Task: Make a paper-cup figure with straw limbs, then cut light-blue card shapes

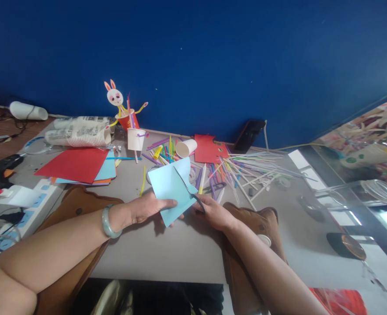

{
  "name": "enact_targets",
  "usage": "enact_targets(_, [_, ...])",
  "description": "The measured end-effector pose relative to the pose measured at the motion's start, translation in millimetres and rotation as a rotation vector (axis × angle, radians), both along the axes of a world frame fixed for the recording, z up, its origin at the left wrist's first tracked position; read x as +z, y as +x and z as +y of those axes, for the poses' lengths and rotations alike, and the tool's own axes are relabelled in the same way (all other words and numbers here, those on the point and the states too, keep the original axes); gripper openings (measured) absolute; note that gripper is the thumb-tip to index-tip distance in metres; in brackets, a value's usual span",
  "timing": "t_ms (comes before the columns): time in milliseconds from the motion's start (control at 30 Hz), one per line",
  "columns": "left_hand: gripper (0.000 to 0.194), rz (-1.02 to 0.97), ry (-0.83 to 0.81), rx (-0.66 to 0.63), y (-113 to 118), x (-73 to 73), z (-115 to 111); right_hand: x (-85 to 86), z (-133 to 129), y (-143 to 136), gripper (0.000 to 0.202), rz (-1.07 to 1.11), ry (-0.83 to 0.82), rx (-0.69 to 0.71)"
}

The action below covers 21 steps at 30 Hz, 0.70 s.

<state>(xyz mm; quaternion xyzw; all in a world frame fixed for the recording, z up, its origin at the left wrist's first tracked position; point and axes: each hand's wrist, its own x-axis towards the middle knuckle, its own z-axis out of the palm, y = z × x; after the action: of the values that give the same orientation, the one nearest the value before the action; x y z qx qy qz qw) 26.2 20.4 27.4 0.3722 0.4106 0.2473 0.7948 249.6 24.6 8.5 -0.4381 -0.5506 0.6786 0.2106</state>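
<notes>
Pinched between the thumb and fingers of my left hand (149, 207) is a sheet of light blue paper (167, 179), held up over the table. My right hand (214, 212) grips a pair of dark scissors (187, 188). Their blades lie at the paper, one crossing its face from the right edge toward the upper middle; the other blade is hidden. Behind the paper, a white paper cup (186, 148) lies on its side among coloured sticks and markers. A cut piece of red paper (208, 148) rests just beyond it.
A rabbit figure (115, 97) stands in a red cup near the blue wall. At left are stacked paper cups (78, 136), red sheets (77, 165), a power strip (36, 210) and a glue gun (1, 168). White sticks (262, 168) spread rightward. Brown cushions (81, 201) lie under both forearms.
</notes>
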Motion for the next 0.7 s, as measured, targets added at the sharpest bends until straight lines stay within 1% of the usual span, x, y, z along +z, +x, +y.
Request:
enact_targets(133, [0.049, 0.016, 0.017, -0.031, -0.5, -2.6, -0.7, -1.3, -0.9, -1.5, 0.055, 0.044, -0.049, -0.031])
enact_targets(367, [0.045, -0.021, 0.078, -0.165, -2.5, -10.7, -2.1, 2.5, -2.3, -5.4, 0.055, 0.083, -0.068, -0.061])
enact_targets(533, [0.048, 0.014, 0.057, -0.245, -2.2, -12.2, -3.8, 2.9, -2.9, -4.4, 0.058, 0.062, -0.069, -0.053])
enact_targets(700, [0.049, 0.037, 0.070, -0.263, -2.6, -17.8, -3.8, 0.8, -1.2, -3.4, 0.055, 0.032, -0.033, -0.003])
